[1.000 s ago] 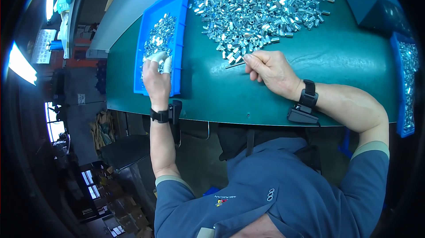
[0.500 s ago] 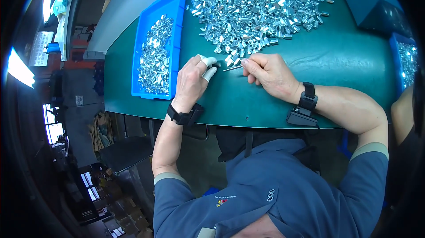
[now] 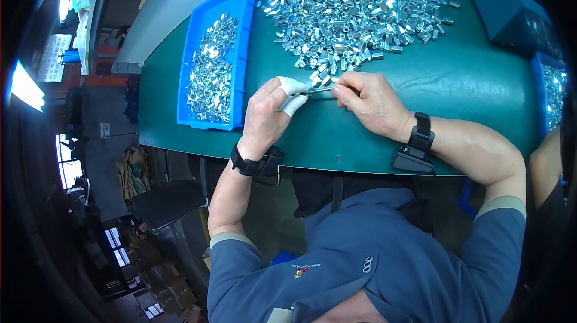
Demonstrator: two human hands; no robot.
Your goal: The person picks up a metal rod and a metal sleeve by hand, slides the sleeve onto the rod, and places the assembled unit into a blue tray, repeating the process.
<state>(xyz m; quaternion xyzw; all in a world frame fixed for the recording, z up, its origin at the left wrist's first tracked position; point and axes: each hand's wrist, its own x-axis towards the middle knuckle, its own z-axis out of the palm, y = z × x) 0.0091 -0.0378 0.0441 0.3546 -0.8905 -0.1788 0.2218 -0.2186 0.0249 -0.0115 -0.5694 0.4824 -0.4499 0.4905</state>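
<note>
My left hand, with white covers on thumb and forefinger, pinches a small metal piece that its fingertips mostly hide. A thin metal rod sticks out to the left from the closed fingers of my right hand. Its tip meets the piece at my left fingertips; whether it goes inside I cannot tell. Just beyond both hands lies the near edge of a big heap of small silvery hexagonal standoffs. Left of my left hand stands a blue tray holding many similar metal parts.
The work surface is a green tabletop. At the far right stands a dark blue-green machine, with another blue bin of metal parts below it. Another person's arm shows at the right edge. A grey panel borders the far left.
My left hand has moved right, toward my right hand. The rod's tip, apart from the left fingers before, now meets them. My right hand has barely shifted.
</note>
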